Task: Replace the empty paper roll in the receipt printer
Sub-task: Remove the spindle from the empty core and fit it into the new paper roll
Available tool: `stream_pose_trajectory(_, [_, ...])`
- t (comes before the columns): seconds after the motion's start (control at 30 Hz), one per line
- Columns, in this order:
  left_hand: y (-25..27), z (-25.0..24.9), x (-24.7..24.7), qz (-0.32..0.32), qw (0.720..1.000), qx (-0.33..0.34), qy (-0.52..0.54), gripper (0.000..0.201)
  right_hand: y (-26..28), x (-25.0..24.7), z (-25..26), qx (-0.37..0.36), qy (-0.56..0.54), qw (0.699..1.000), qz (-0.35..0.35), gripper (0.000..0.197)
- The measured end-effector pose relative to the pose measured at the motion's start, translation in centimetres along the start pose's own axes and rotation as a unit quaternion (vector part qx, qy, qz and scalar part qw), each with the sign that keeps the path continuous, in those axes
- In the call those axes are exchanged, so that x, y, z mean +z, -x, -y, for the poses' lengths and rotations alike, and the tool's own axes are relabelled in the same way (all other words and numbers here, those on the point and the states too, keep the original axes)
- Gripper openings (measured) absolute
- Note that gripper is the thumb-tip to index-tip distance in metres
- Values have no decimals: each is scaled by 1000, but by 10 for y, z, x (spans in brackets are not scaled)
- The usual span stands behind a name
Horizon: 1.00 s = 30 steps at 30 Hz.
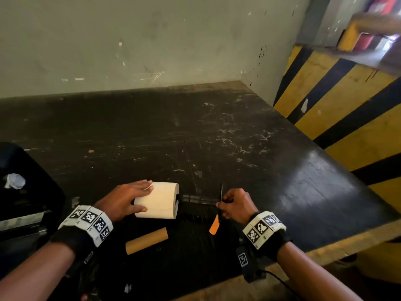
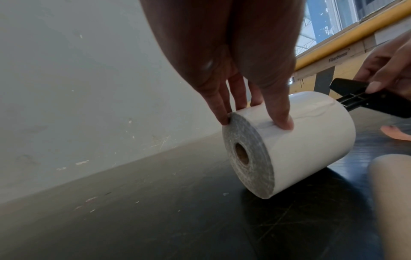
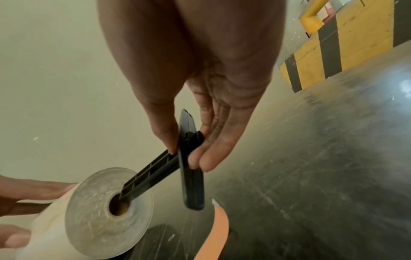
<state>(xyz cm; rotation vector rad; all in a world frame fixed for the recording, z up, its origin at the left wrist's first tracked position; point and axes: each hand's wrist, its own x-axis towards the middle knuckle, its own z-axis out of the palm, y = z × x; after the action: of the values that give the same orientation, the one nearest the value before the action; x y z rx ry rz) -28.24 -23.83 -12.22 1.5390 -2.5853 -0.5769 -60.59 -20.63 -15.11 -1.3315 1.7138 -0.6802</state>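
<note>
- While the black printer (image 1: 26,192) sits at the left edge of the head view, the left hand (image 1: 123,198) holds the white paper roll (image 1: 158,200) lying on its side on the desk (image 1: 217,137), low centre.
- Below the roll lies an empty cardboard core (image 1: 147,241).
- Right of the roll, the right hand (image 1: 235,205) pinches a black spindle (image 3: 153,168), its tip inside the roll's core hole.
- An orange piece (image 1: 214,224) lies beneath that hand.

Head view high above the table (image 1: 217,137); wrist views low, close, sharing the paper roll (image 2: 300,140).
</note>
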Motion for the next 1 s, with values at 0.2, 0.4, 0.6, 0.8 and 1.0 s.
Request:
stream_pose_trajectory(0.2, [-1,3,1,-4,1000,-1,23,69,1,3,-3,42,10,998,50,17])
stream_pose_trajectory(0.4, [-8,2,-4,5,999,-32,42,67,-1,19,-7,66,58,993,82,20])
stream_pose_trajectory(0.6, [-10,3,-5,11,997,-42,57,66,-10,17,2,54,150,982,102,26])
stream_pose_trajectory(0.8, [-8,4,-4,7,996,-56,72,65,-32,18,24,4,159,986,56,19])
stream_pose_trajectory(1.0, [-2,16,9,-26,981,-62,180,63,-43,51,48,-40,157,981,103,28])
